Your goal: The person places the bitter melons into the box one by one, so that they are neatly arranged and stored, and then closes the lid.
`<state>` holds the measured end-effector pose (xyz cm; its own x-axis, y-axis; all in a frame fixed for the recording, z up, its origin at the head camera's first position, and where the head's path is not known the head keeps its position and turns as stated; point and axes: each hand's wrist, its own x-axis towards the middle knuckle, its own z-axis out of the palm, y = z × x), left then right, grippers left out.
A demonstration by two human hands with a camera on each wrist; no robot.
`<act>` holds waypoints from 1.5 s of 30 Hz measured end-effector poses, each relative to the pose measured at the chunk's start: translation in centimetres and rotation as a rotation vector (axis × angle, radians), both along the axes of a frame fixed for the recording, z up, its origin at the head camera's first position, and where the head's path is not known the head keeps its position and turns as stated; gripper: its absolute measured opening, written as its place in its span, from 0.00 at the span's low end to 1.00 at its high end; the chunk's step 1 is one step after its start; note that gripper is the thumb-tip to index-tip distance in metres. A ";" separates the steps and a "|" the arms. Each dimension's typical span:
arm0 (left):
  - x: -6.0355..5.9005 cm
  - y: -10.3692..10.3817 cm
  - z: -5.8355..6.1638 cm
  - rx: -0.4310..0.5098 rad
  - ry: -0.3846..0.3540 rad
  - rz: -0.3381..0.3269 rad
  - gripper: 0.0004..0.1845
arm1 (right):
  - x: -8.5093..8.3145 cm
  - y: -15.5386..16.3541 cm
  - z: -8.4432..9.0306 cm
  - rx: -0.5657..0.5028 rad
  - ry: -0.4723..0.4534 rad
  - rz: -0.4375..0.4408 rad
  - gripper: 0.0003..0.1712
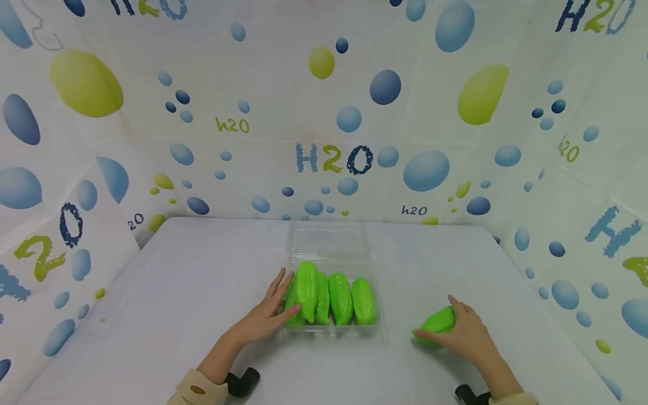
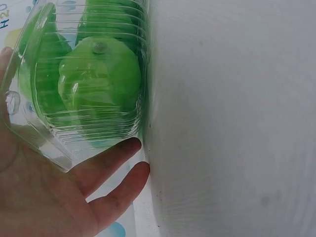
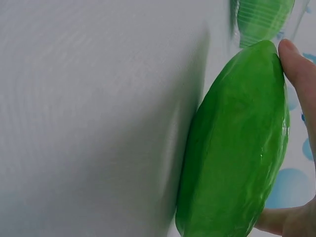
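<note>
A clear plastic box stands at the middle of the table with several glossy green peppers lined up in it. My left hand rests against the box's left side, fingers extended and spread, thumb reaching across its front corner. The left wrist view shows a pepper through the ribbed wall, with the hand beside it. Off to the right, my right hand grips a single green pepper between thumb and fingers. That pepper lies against or just over the table; which one I cannot tell.
The box's transparent lid is folded back toward the far edge. White cloth covers the table, and a sheet printed with bubbles hangs behind and along both sides. Dark camera mounts sit at the wrists.
</note>
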<state>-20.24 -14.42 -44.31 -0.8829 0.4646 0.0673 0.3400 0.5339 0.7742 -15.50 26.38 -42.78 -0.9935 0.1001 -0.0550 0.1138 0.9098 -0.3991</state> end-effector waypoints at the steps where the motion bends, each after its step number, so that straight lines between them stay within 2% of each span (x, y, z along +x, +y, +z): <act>1: 0.0 0.0 0.0 0.003 0.000 -0.002 0.40 | 0.0 0.0 0.0 0.003 0.000 -0.001 0.73; 9: 0.1 0.1 0.0 -0.004 0.001 0.007 0.40 | 0.0 0.0 0.0 0.019 0.013 -0.023 0.72; 31: 0.2 0.1 0.3 0.001 -0.014 0.010 0.41 | 0.0 0.0 -0.3 0.008 0.062 0.016 0.70; 39: 0.3 0.1 0.4 0.015 -0.018 0.006 0.41 | -0.3 0.3 0.2 -0.025 0.064 0.025 0.69; 45: 0.4 0.1 0.5 0.026 -0.020 0.001 0.41 | -0.6 0.6 0.9 -0.047 0.127 0.069 0.69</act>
<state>-19.86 -14.32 -43.78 -0.8849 0.4617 0.0616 0.3234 0.5137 0.7947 -16.09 27.00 -41.91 -0.9972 0.0315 0.0683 -0.0025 0.8939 -0.4483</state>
